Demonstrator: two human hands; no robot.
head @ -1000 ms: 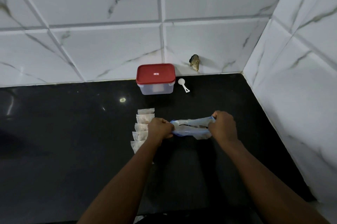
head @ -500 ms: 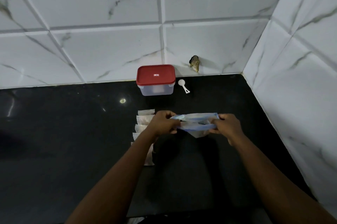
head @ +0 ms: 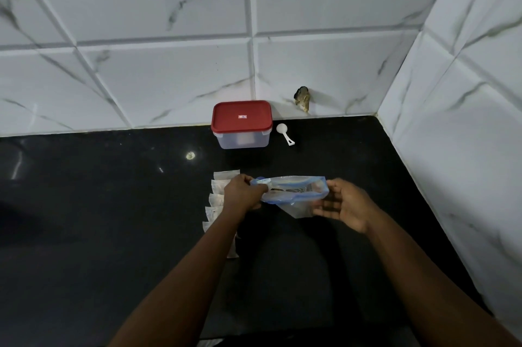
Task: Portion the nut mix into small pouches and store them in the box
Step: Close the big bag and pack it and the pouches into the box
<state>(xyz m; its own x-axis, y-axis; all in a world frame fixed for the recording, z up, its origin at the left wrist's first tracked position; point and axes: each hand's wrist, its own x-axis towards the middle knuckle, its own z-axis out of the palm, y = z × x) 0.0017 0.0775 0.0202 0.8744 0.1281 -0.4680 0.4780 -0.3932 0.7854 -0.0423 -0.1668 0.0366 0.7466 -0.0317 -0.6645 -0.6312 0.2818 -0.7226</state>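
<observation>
Head view. Left hand (head: 243, 191) is closed, pinching the left end of the nut mix bag (head: 293, 191) at its blue zip strip. Right hand (head: 347, 202) is spread, fingers near straight, touching the bag's right end. The bag sits over the black counter (head: 113, 219), just beside the row of small pouches (head: 219, 185). The lidded box (head: 241, 132) and white scoop (head: 284, 133) stand well apart by the back wall. The side wall (head: 466, 149) bounds the right.
</observation>
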